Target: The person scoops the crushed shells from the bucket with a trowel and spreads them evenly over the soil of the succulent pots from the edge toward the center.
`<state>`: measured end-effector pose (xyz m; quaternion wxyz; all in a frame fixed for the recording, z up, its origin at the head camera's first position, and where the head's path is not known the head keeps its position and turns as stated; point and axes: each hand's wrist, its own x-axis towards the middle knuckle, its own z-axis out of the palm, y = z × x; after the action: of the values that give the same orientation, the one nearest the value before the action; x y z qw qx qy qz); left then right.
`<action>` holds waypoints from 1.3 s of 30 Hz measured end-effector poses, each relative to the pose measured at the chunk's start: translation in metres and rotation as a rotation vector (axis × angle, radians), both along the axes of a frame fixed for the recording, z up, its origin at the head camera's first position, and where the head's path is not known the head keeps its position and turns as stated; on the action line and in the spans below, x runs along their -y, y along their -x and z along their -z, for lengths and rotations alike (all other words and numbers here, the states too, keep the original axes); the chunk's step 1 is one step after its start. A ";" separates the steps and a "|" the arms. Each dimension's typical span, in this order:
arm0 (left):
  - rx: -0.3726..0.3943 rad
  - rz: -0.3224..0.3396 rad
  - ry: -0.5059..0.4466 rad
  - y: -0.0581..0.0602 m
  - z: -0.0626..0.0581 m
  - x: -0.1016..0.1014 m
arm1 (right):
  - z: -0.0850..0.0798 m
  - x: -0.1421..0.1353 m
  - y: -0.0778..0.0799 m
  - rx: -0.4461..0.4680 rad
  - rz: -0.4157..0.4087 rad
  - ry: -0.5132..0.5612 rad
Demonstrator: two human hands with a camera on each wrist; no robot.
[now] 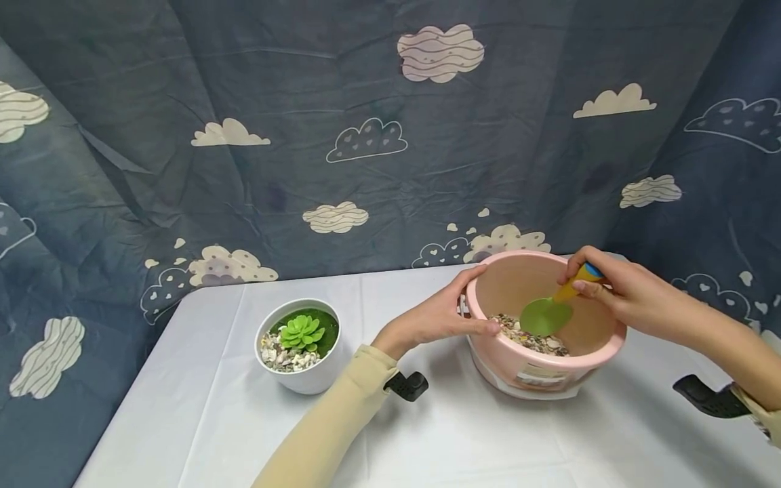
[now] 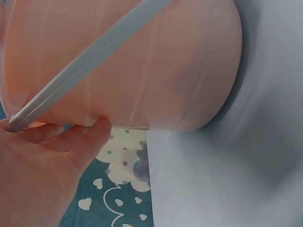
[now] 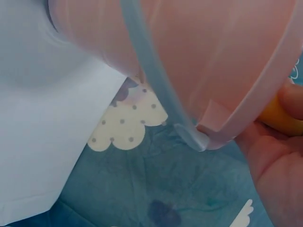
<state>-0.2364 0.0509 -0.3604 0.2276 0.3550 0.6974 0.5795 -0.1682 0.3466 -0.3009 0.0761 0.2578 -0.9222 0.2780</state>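
Observation:
In the head view a pink bucket (image 1: 497,366) stands on the right of the table, with a layer of mixed gravel (image 1: 552,346) at its bottom. My left hand (image 1: 430,315) holds the bucket's left side, thumb at the rim and fingers along the outer wall. A toy shovel (image 1: 546,316) with a green blade and a yellow-and-blue handle is gripped in my right hand (image 1: 634,293) over the bucket's far right rim. Its blade points down inside, close over the gravel. In the left wrist view a pale bail handle (image 2: 90,61) slants across the bucket wall.
Left of the bucket stands a white bowl (image 1: 299,381) holding a green succulent (image 1: 302,332), pale pebbles (image 1: 287,358) and a dark green surface. A white cloth (image 1: 219,420) covers the table. Behind it hangs a dark curtain (image 1: 274,81) with cloud prints.

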 end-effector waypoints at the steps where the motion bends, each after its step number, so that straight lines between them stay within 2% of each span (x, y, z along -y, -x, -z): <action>1: 0.001 -0.003 -0.002 0.000 0.000 0.000 | -0.001 0.000 0.000 -0.005 -0.001 -0.012; 5: -0.005 -0.010 0.001 -0.001 0.001 0.001 | -0.006 0.002 0.000 0.028 -0.027 -0.010; 9: -0.016 -0.003 0.023 0.000 0.000 0.002 | -0.011 0.008 -0.001 0.103 -0.040 0.015; 16: -0.033 0.001 0.052 0.002 -0.003 0.004 | -0.015 0.013 0.000 0.171 0.143 -0.004; 20: -0.021 -0.006 0.047 0.001 -0.003 0.003 | -0.013 0.011 0.003 0.203 0.199 -0.008; 39: -0.022 -0.011 0.025 -0.001 -0.001 0.001 | -0.005 0.016 0.000 0.245 0.227 0.068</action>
<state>-0.2358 0.0498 -0.3598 0.2209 0.3546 0.7090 0.5681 -0.1684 0.3304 -0.2954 0.0029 0.1136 -0.9378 0.3281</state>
